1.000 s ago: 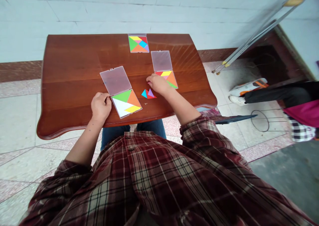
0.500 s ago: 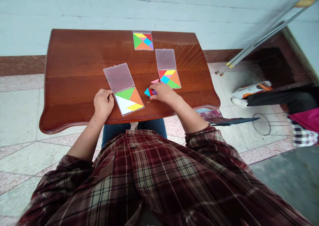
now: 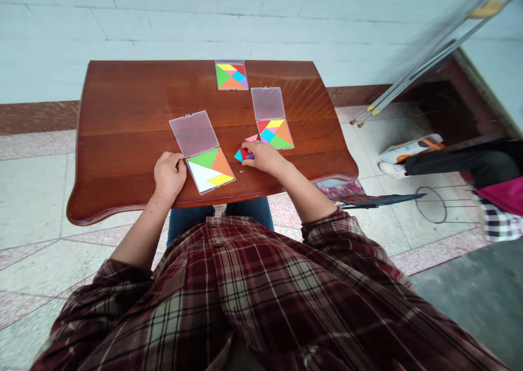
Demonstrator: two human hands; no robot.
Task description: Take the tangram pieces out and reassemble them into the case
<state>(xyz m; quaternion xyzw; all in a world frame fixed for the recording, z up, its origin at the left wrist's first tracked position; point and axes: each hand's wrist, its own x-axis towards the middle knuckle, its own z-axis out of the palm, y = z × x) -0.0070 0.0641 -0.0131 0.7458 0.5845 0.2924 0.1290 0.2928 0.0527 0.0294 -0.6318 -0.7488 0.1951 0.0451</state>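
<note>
From my end I see the left hand (image 3: 169, 174) curled against the left side of an open case (image 3: 194, 133) with 3 puzzle pieces (image 3: 205, 158); whether it pinches, I can't tell. The right hand (image 3: 261, 156), fingers bent, is over 4 loose pieces (image 3: 244, 152) on the table (image 3: 131, 126), its hold unclear.

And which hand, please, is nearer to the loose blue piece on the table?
Right: the right hand is just beside the loose blue piece; the left hand is farther off, beyond the partly filled case.
</note>
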